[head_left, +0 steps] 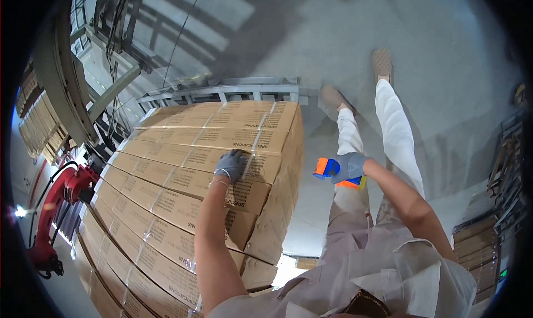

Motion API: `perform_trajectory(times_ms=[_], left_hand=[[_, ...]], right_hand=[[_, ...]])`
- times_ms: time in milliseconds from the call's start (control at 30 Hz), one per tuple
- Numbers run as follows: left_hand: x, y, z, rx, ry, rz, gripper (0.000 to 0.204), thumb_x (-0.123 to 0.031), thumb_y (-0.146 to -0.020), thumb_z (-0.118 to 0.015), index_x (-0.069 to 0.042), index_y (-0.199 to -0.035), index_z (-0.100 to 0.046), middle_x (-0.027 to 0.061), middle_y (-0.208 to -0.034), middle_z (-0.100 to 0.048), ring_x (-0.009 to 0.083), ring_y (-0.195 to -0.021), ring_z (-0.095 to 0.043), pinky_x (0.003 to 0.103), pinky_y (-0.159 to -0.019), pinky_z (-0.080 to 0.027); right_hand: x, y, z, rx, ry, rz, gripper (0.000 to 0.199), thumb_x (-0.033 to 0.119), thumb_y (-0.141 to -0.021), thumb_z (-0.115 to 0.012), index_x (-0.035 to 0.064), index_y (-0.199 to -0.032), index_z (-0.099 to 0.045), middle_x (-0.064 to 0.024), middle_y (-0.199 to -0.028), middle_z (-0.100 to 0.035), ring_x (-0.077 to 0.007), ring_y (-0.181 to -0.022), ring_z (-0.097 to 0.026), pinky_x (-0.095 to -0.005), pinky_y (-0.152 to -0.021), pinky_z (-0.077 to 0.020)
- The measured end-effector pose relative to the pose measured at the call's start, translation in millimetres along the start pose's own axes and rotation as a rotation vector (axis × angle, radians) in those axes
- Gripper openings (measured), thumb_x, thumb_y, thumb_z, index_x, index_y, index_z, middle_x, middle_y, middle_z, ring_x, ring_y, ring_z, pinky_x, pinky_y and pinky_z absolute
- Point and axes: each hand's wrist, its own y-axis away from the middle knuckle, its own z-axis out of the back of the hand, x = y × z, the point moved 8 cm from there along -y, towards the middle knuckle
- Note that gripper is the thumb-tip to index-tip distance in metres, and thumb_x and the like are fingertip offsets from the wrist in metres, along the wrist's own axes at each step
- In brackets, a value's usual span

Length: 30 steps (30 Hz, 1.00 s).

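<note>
My left hand, in a grey glove, rests on the top of a brown carton in a large stack. Its fingers lie against the cardboard beside a strip of clear tape, holding nothing that I can see. To the right of the stack, apart from it, my gloved right hand is closed round a blue and orange handheld tool. A bit of yellow-green shows at the tool's lower end. My fingers cover much of it, and its exact kind cannot be made out.
A grey metal frame runs along the stack's far edge. At left stand a red robot arm and a steel post with cables. Grey floor lies ahead. Stacked brown material stands at the right.
</note>
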Motion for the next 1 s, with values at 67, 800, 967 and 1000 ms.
perform_trajectory(times_ms=[67, 800, 967, 1000], left_hand=[[34.8, 1.1, 0.4, 0.185, -0.264, 0.303, 0.035, -0.029, -0.091, -0.036, -0.009, -0.113, -0.053, 0.0113, -0.119, -0.051, 0.0303, -0.11, -0.048, 0.037, -0.094, -0.037], [-14.1, -3.1, -45.1, 0.29, -0.035, 0.125, 0.071, -0.055, -0.084, -0.04, -0.003, -0.132, -0.032, 0.0207, -0.137, -0.029, 0.0339, -0.128, -0.027, 0.038, -0.106, -0.024], [-17.3, -3.0, -22.2, 0.126, 0.009, 0.219, 0.055, -0.047, -0.085, -0.046, -0.008, -0.124, -0.042, 0.0178, -0.129, -0.039, 0.0354, -0.119, -0.038, 0.041, -0.1, -0.032], [-12.1, -2.8, -24.4, 0.124, 0.007, 0.221, 0.055, -0.047, -0.085, -0.046, -0.008, -0.124, -0.042, 0.0178, -0.129, -0.039, 0.0354, -0.119, -0.038, 0.041, -0.1, -0.032]], right_hand=[[9.0, 13.7, 6.9, -0.021, -0.053, 0.007, 0.054, 0.048, -0.057, -0.067, 0.0072, -0.092, -0.061, -0.0135, -0.083, -0.064, -0.0258, -0.073, -0.061, -0.0337, -0.068, -0.0462], [23.3, 19.0, -3.8, -0.011, -0.215, 0.083, 0.043, 0.039, -0.068, -0.066, 0.0052, -0.092, -0.058, -0.0094, -0.078, -0.063, -0.0209, -0.068, -0.06, -0.0305, -0.066, -0.0465], [22.2, 24.4, -11.8, -0.016, -0.209, 0.1, 0.044, 0.039, -0.068, -0.067, 0.0054, -0.095, -0.057, -0.0097, -0.082, -0.063, -0.0209, -0.074, -0.06, -0.0306, -0.07, -0.0463], [29.6, 25.2, -11.0, -0.035, -0.216, 0.132, 0.046, 0.039, -0.068, -0.068, 0.0055, -0.098, -0.057, -0.01, -0.084, -0.063, -0.021, -0.076, -0.06, -0.0306, -0.072, -0.0462]])
